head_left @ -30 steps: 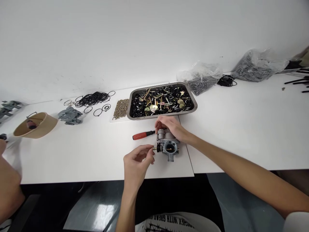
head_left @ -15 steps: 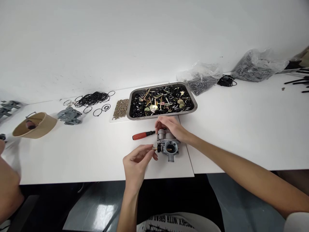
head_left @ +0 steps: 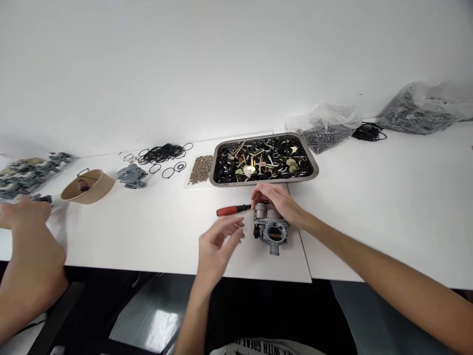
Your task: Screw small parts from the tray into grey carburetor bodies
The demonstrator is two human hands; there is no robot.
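Observation:
A grey metal carburetor [head_left: 272,230] stands on the white table [head_left: 369,197] near its front edge. My right hand [head_left: 277,199] grips it from the top and back, fingers curled over its body. My left hand [head_left: 218,244] hovers just left of the carburetor, a short gap away from the black knob on its side. Its fingers are loosely spread and a little blurred, and I make out nothing held in them. A red-handled screwdriver [head_left: 232,210] lies on the table just left of my right hand.
A metal tray [head_left: 314,167] of black and brass small parts sits behind the carburetor. Left of it are a heap of small brass pieces [head_left: 201,169], black O-rings [head_left: 160,154], another carburetor body [head_left: 132,175] and a paper bowl [head_left: 87,186]. Another person's hand [head_left: 22,217] rests at far left. Plastic bags of parts [head_left: 327,127] lie at back right.
My left hand has let go of the brass tip at the carburetor's side and drawn back to the left, fingers opening. The view has shifted; another person's hand has come further in at left.

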